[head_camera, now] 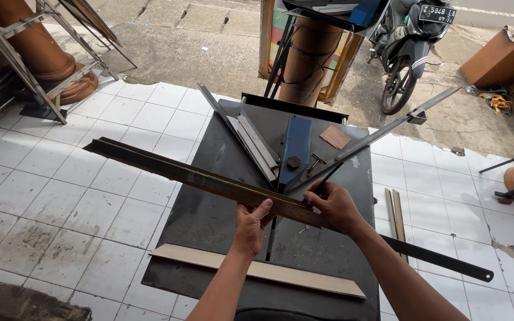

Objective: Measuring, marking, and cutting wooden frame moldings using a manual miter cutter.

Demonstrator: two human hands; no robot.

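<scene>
A long rusty steel angle bar (168, 167) lies slanted across the dark metal table (209, 214), its far end sticking out left over the tiles. My left hand (251, 229) grips the bar from below, thumb on its top face. My right hand (335, 203) rests on the bar just to the right and holds a thin dark pencil-like marker (323, 178) with its tip at the bar. A long dark flat strip (441, 260) runs out to the right from under my right hand.
A blue metal piece (295, 148), grey angle offcuts (254, 142), a long grey bar (388, 131) and a small brown plate (335, 137) lie on the table. A pale flat strip (257, 270) crosses its near edge. A motorbike (408, 53) stands beyond, steel frames at left.
</scene>
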